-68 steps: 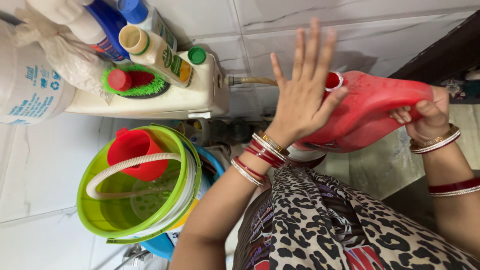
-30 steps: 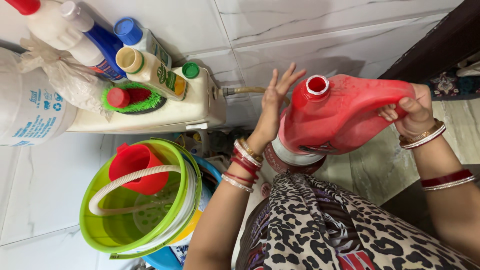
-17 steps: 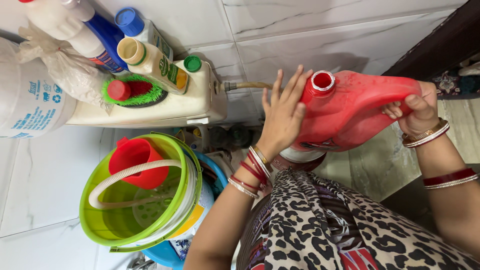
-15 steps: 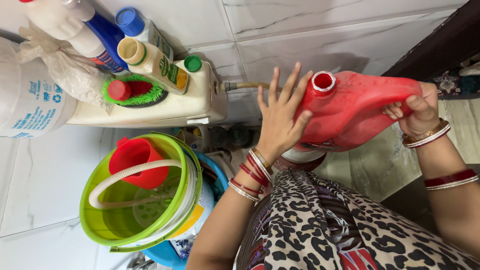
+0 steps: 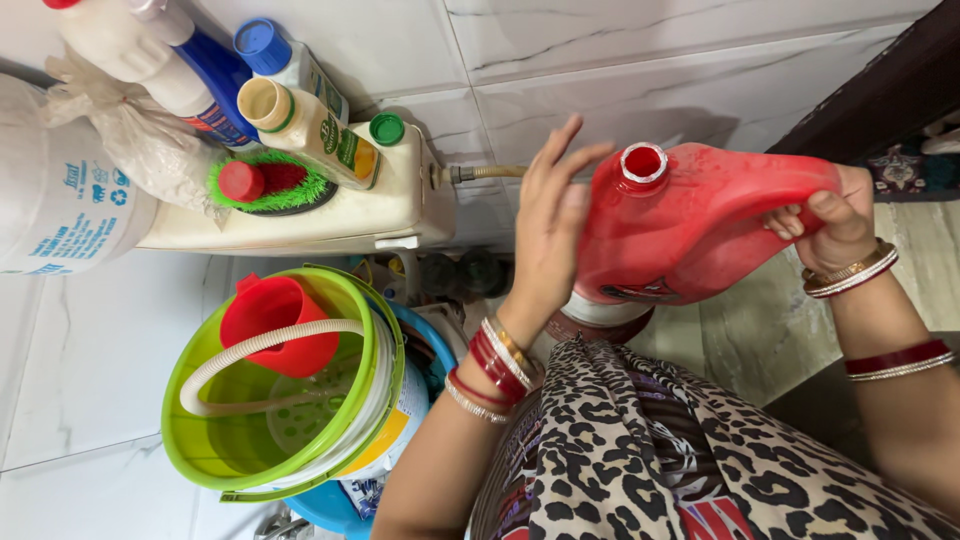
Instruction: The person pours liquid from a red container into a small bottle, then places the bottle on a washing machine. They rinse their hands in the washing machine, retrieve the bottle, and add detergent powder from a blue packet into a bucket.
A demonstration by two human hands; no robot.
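From the head view, the right hand (image 5: pixel 835 225) has its fingers wrapped round the handle of an uncapped red jug (image 5: pixel 700 230) held tilted above the person's lap, while the left hand (image 5: pixel 550 225), fingers loosely spread, rests against the jug's side beside a green bucket (image 5: pixel 375 330).

A cream plastic cistern tank (image 5: pixel 330 215) is sitting against the white marble-tiled wall (image 5: pixel 620 60), carrying a green-bristled brush with a red handle (image 5: pixel 262 182), a cream bottle with a green label (image 5: pixel 305 120), a blue-capped bottle (image 5: pixel 285 55) and a small green round cap (image 5: pixel 386 129). Below, a lime-green plastic bucket (image 5: pixel 210 450) is holding a red plastic mug (image 5: pixel 275 320) and a ribbed white hose (image 5: pixel 250 350).
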